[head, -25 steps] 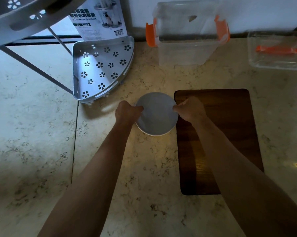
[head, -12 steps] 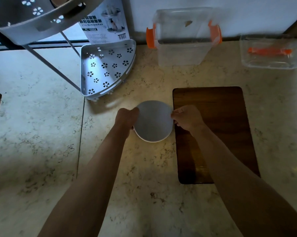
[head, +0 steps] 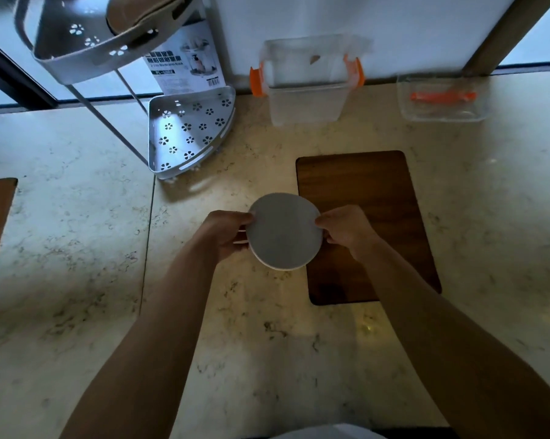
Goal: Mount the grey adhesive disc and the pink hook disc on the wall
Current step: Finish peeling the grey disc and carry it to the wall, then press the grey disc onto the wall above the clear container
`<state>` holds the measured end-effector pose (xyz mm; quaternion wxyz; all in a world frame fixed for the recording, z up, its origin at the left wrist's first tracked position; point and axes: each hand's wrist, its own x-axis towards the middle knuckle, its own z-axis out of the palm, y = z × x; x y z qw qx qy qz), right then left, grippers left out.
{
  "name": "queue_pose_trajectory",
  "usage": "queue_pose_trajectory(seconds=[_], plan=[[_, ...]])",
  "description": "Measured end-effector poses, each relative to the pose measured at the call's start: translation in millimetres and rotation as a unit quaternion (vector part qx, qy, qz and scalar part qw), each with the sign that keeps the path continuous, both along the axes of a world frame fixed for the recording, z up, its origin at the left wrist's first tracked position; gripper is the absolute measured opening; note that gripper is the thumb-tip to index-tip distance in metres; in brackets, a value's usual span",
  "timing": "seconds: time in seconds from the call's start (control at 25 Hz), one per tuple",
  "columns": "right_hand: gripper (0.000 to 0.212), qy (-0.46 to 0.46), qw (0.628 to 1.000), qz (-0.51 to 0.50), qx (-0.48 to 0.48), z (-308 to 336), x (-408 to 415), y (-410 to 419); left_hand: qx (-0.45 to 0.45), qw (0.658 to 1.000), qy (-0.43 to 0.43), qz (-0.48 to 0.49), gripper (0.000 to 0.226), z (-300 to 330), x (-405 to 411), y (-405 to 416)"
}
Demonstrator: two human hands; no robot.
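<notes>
A: What could go wrong here?

B: The flat round grey adhesive disc (head: 284,231) is held above the pale marble-patterned table (head: 77,248) by its rim only, pinched from both sides. I judge a thin disc held that way can twist or slip out and drop. If a sticky face is bared, it could also fold on itself or catch a fingertip; I cannot tell which face is the adhesive one, nor whether a backing is on it.

A: And the hands?

B: Both forearms reach forward from the bottom of the view, converging on the disc. The left hand (head: 227,234) has its fingers (head: 246,218) closed on the disc's left edge. The right hand (head: 346,228) is clamped on the right edge, knuckles up. The disc tilts slightly, partly overlapping the dark brown wooden board (head: 372,198) below it.

A: Is the pink hook disc in reach?

B: I cannot see it. The white wall panel (head: 378,30) stands at the far edge, behind a clear plastic box with orange clips (head: 305,99).
</notes>
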<state>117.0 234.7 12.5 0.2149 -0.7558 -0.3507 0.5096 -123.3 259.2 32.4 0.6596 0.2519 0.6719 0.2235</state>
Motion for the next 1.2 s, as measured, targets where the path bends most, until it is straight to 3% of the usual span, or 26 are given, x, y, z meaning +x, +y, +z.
queue_pose_trajectory(seconds=[0.24, 0.44, 0.6, 0.72, 0.84, 0.96, 1.2], plan=[[0.011, 0.099, 0.995, -0.008, 0.025, 38, 47, 0, 0.042, 0.998, -0.041, -0.024, 0.024, 19, 25, 0], [0.003, 0.096, 0.993, 0.029, 0.065, 71, 82, 43, 0.095, 0.994, -0.058, -0.025, 0.019, 42, 53, 30], [0.010, 0.078, 0.987, 0.085, 0.116, 93, 111, 101, 0.179, 0.981, -0.061, -0.045, 0.011, 60, 73, 82], [0.008, 0.062, 0.969, 0.135, 0.198, 108, 126, 155, 0.304, 0.948, 0.039, -0.086, 0.010, 75, 81, 128], [0.013, -0.012, 0.945, 0.159, 0.284, 116, 133, 209, 0.412, 0.873, 0.204, -0.162, 0.009, 87, 88, 181], [0.012, -0.080, 0.925, 0.161, 0.334, 116, 139, 256, 0.449, 0.821, 0.306, -0.172, 0.012, 93, 99, 235], [0.009, -0.162, 0.889, 0.170, 0.393, 104, 146, 320, 0.489, 0.762, 0.391, -0.165, 0.014, 79, 116, 303]])
